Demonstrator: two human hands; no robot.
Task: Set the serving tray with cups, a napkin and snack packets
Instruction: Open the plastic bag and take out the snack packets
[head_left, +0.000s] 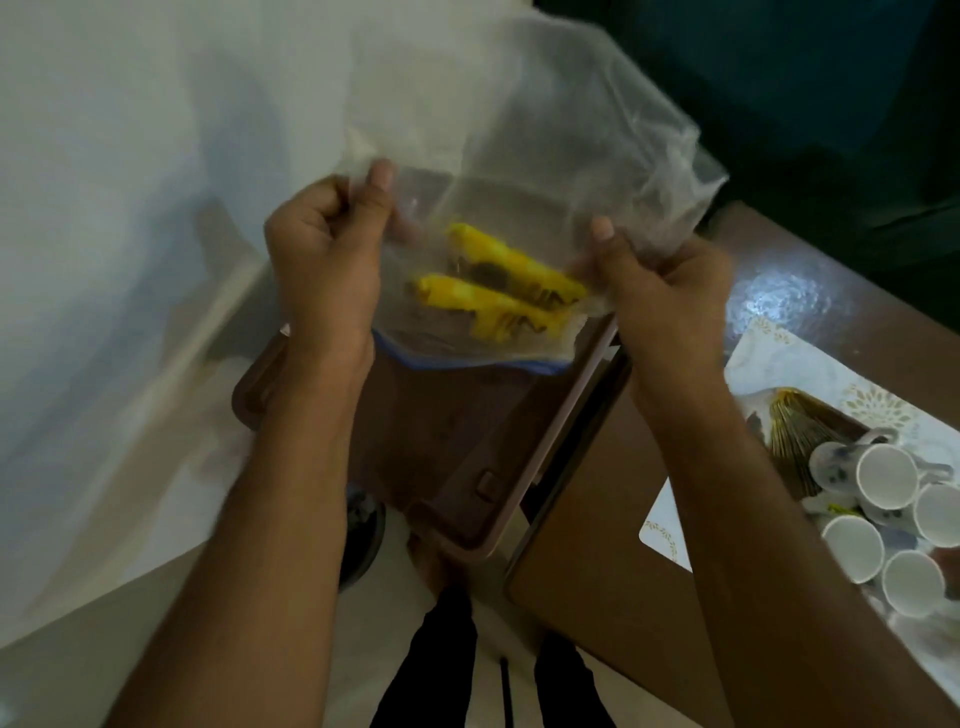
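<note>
Early stage. Desk (613, 499) at right; brown tray (447, 447) still bare below my hands. Cups (883, 499) sit on desk. Bag (519, 171), yellow packets (498, 286) inside: left hand (322, 260) and right hand (660, 291) fingers pinch its edges.

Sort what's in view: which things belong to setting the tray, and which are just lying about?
Job:
clear bag, gripped by left hand and right hand
yellow snack packets
brown tray
white cups
patterned napkin

Lying about:
gold fan-shaped item
wooden table
</note>
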